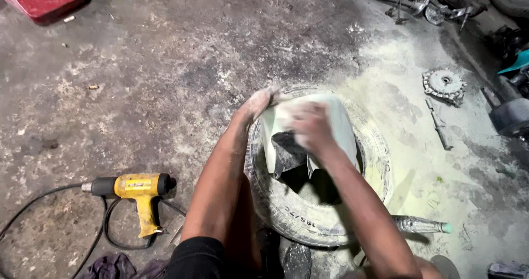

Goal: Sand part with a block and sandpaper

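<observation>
- Work piece: a worn tyre (pixel 325 213) lies on the concrete floor (pixel 138 91) directly in front of the person, dusted with pale powder. A whitish sheet (pixel 344 124), seemingly a patch or liner, is draped over the far rim and hangs into the opening.
- Left hand (pixel 259 102): powder-coated, fingers curled closed over the far left edge of the tyre at the corner of the sheet; it appears to pin that corner down.
- Right hand (pixel 311 125): blurred, laid on top of the sheet with fingers bent; it presses or rubs the sheet. Whether it pinches the material cannot be told from this view.
- Step in hand, as judged: seating or smoothing the sheet against the tyre's inner face.
- Recommended practice: keep the left hand anchoring the corner while the right works outward from the middle, so creases are pushed to the edge rather than trapped. The dark torn area (pixel 286 152) under the sheet should be fully covered.
- Risk: powder on both hands may reduce grip; the sheet could slide into the opening.
- Surroundings: a yellow heat gun (pixel 138 191) with cable lies on the floor to the left, well apart; a clear plastic bottle (pixel 421 224) lies just beside the tyre on the right; metal parts (pixel 443 85) sit farther off.
</observation>
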